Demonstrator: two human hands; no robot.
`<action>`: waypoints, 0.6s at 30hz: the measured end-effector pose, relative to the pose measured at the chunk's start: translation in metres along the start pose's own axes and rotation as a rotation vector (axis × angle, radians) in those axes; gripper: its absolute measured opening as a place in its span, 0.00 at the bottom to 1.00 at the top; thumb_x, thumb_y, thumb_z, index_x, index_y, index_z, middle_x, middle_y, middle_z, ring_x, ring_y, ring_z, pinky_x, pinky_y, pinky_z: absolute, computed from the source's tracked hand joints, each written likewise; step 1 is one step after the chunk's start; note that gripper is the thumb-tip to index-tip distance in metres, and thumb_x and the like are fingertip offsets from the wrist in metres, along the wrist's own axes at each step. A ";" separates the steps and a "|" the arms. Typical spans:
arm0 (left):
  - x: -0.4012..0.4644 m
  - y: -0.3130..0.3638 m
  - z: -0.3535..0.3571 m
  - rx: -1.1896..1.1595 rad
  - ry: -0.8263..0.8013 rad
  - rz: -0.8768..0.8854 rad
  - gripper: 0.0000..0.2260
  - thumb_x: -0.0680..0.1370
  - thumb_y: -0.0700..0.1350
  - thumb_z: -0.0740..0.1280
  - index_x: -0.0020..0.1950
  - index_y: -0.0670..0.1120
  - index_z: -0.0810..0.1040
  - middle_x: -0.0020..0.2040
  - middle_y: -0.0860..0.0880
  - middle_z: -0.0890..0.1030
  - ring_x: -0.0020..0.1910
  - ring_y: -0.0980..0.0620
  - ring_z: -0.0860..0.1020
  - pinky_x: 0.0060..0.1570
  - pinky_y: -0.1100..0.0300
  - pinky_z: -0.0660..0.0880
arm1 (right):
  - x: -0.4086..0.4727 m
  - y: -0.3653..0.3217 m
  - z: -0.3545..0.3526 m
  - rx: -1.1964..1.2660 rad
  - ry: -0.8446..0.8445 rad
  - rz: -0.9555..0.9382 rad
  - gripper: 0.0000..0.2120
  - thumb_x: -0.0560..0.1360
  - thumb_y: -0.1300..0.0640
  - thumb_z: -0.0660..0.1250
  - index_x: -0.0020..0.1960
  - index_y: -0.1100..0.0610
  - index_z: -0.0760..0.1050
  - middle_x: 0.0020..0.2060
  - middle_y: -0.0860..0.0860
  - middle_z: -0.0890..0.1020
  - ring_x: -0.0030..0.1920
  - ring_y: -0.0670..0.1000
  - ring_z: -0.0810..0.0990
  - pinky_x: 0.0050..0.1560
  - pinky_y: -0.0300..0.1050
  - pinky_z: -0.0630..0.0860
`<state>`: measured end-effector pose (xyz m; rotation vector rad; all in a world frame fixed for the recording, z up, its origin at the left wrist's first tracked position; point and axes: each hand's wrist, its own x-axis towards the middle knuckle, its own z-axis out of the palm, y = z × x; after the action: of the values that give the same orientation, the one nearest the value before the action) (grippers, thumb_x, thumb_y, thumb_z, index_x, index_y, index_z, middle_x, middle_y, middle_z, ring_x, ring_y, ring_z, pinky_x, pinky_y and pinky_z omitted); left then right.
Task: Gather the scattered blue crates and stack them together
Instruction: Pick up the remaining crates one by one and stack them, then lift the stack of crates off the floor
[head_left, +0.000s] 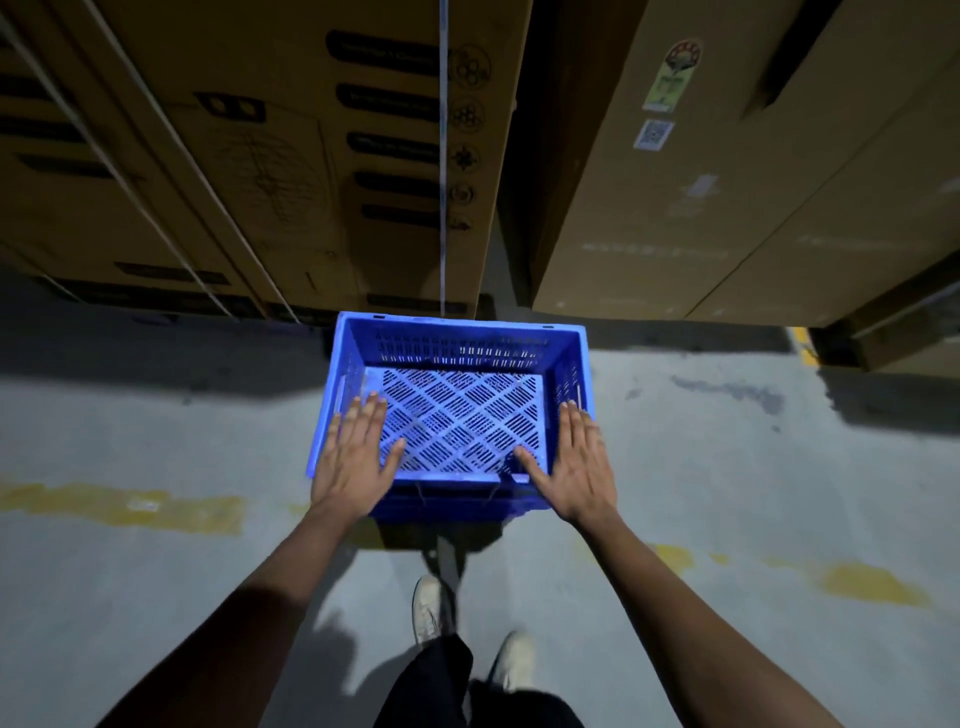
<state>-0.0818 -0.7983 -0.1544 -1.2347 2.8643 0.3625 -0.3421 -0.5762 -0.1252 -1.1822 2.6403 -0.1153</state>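
Observation:
A blue perforated plastic crate (462, 338) stands on the concrete floor in front of me, empty, with its lattice bottom showing. A darker blue edge below its near rim may be another crate underneath; I cannot tell. My left hand (356, 457) hovers flat with straight fingers over the crate's near left corner. My right hand (576, 465) does the same over the near right corner. Neither hand grips anything, and whether they touch the rim is unclear.
Tall cardboard boxes (291, 156) stand close behind the crate on the left, another large carton (727, 197) on the right, with a dark gap between. Worn yellow floor marking (135, 506) crosses the grey floor. My feet (428, 605) are just behind the crate.

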 end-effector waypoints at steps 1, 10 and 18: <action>-0.009 0.007 -0.004 0.001 0.010 0.001 0.33 0.85 0.63 0.52 0.86 0.46 0.59 0.85 0.47 0.60 0.85 0.45 0.57 0.83 0.43 0.55 | -0.008 -0.004 -0.005 0.003 0.013 -0.016 0.54 0.79 0.21 0.47 0.87 0.63 0.51 0.86 0.58 0.57 0.86 0.58 0.54 0.86 0.54 0.49; -0.121 0.070 -0.028 -0.004 0.152 -0.054 0.30 0.84 0.52 0.62 0.84 0.44 0.61 0.85 0.44 0.62 0.83 0.42 0.60 0.82 0.43 0.57 | -0.108 0.002 -0.031 -0.008 0.092 -0.110 0.54 0.79 0.21 0.47 0.87 0.63 0.50 0.86 0.59 0.56 0.86 0.57 0.54 0.86 0.55 0.48; -0.254 0.094 -0.020 0.030 0.111 -0.092 0.31 0.83 0.50 0.63 0.84 0.43 0.62 0.84 0.44 0.62 0.83 0.42 0.61 0.81 0.43 0.59 | -0.229 0.030 -0.001 0.000 0.066 -0.105 0.54 0.79 0.21 0.46 0.86 0.64 0.53 0.85 0.59 0.59 0.85 0.59 0.57 0.85 0.57 0.53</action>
<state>0.0280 -0.5580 -0.0917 -1.4186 2.8785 0.2563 -0.2169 -0.3859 -0.0854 -1.3398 2.6335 -0.1759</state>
